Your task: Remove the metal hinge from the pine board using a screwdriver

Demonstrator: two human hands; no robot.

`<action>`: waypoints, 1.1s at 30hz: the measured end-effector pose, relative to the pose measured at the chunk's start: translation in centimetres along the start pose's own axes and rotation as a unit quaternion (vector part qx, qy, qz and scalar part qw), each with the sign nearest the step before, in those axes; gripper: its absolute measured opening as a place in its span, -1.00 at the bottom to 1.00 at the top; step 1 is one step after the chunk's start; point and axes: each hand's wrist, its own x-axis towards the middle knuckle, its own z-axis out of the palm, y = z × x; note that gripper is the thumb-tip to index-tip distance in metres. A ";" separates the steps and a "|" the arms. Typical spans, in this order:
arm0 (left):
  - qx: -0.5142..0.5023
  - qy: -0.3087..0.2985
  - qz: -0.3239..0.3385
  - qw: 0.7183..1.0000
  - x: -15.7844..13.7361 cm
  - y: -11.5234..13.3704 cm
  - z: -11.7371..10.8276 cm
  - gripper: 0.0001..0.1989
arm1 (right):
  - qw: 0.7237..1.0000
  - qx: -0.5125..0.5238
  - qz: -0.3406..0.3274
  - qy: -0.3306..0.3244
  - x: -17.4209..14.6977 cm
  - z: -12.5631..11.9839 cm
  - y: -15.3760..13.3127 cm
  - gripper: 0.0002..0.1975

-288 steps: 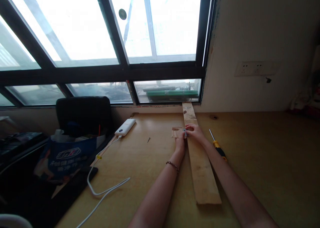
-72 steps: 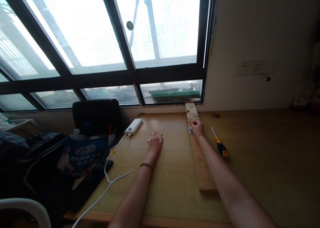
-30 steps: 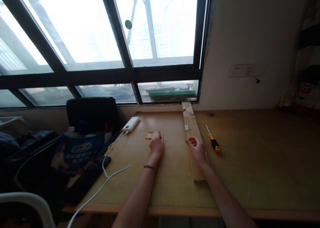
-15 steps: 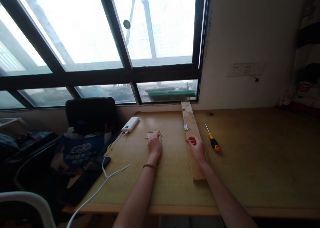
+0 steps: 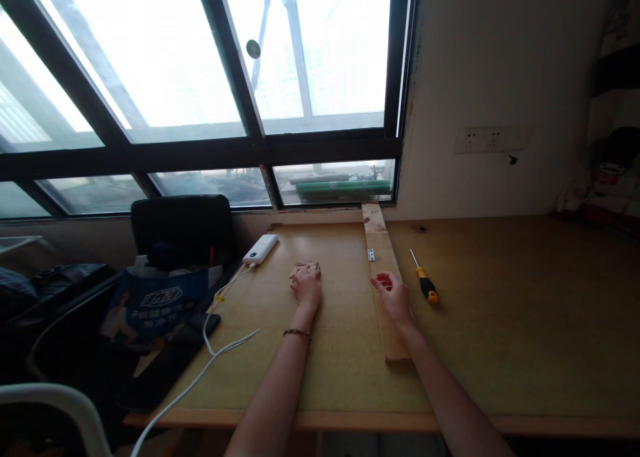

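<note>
My left hand rests over a small, flat, tan piece on the table, covering most of it; its fingers look spread across the piece. My right hand hovers at or rests on a long wooden board, thumb and fingertips brought together in a pinch. Whatever may be between those fingertips is too small to make out. Just beyond the right hand, a small metal hinge-like plate lies at the board's left edge. To the right of the board lies a screwdriver with a yellow and black handle.
A white power bank with a white cable lies along the table's left side. Left of the table stand a black chair and a blue bag. The window and a wall with sockets bound the far side.
My left hand has shifted slightly left and nearer, its fingers spreading over the tan piece. My right hand, the board and the screwdriver stay practically where they were.
</note>
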 end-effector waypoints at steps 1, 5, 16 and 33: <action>0.001 -0.002 0.000 1.000 0.0 0.0 0.1 -0.70 | 1.000 0.002 0.000 0.001 0.0 0.0 0.0 -0.57; 0.003 -0.002 0.011 1.000 0.1 -0.2 0.4 -0.69 | 1.000 0.001 0.001 0.004 0.0 0.0 0.0 -0.57; -0.022 0.011 0.034 0.999 -0.1 -0.1 0.4 -0.69 | 1.000 -0.005 0.000 0.006 0.2 -0.2 0.1 -0.59; -0.554 -0.152 0.018 0.818 -1.4 5.2 1.8 -0.76 | 0.975 -0.203 -0.041 0.080 2.8 -5.8 1.2 -0.62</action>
